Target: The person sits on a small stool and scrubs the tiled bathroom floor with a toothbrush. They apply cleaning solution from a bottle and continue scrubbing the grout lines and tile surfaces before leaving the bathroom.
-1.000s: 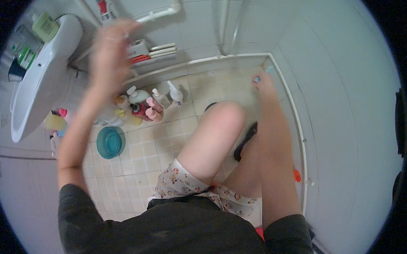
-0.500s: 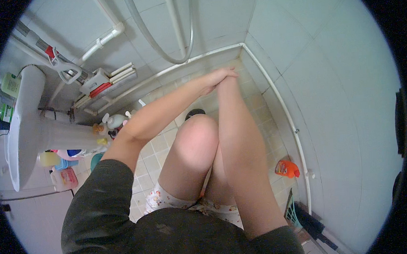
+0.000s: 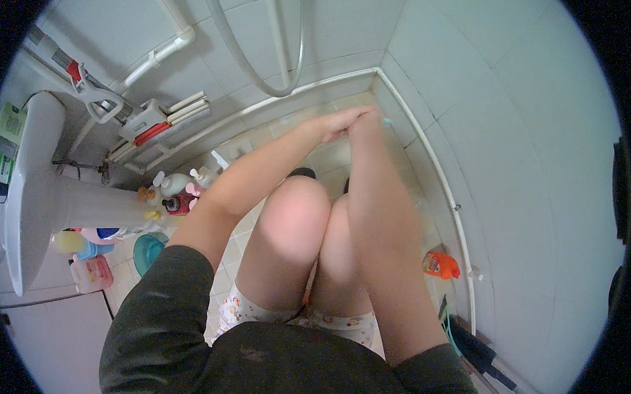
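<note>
**Tiled floor (image 3: pixel 229 261) beneath pale walls (image 3: pixel 510 190)**

Left hand (image 3: pixel 342 122) and right hand (image 3: pixel 365 120) overlap near the white pipe (image 3: pixel 436 158) skirting the walls; I cannot tell how either grips. A pale-blue object (image 3: pixel 387 123) shows just beside the right hand.

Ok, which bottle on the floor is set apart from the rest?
The orange bottle near the right-hand wall; the other floor bottles in view are at left, near the sink.

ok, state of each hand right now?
Left hand: open or closed can't be told.
Right hand: overlapping the left; state can't be told; pale teal thing beside it.
</note>
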Motion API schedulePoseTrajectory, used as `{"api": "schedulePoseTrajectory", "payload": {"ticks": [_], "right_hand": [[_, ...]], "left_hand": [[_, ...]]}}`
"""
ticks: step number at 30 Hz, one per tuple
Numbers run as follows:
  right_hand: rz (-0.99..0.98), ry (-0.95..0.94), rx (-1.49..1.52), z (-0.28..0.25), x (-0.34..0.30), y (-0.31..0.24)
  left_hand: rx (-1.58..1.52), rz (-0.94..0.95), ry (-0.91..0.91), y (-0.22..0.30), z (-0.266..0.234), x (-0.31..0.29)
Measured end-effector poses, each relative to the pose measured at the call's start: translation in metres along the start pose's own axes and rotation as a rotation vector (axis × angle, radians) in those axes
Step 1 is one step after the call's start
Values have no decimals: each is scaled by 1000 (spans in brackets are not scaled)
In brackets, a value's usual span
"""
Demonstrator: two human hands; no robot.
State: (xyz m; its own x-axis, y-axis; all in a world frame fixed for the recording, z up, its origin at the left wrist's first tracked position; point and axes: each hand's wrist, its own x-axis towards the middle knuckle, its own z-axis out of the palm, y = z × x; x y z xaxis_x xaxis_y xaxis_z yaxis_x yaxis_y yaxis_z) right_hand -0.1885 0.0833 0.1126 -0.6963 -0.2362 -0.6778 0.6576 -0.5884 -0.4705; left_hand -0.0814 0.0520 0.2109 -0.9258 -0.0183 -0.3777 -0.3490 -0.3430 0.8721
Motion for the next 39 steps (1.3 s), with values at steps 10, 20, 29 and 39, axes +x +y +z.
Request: {"api": "schedulePoseTrajectory", "payload": {"ticks": [10,20,29,39], "right_hand": [[86,-132,-173,30,-7,39],[137,-12,-384,34,-4,57],[362,-99,-137,42,-15,70],[254,-61,-102,32,12,28]], "left_hand": [[450,426,117,-20,-106,53],[1287,653,543,73,-4,-344],[78,972,1535,275,-189,-721],[-66,996,1366,408,-351,-797]]}}
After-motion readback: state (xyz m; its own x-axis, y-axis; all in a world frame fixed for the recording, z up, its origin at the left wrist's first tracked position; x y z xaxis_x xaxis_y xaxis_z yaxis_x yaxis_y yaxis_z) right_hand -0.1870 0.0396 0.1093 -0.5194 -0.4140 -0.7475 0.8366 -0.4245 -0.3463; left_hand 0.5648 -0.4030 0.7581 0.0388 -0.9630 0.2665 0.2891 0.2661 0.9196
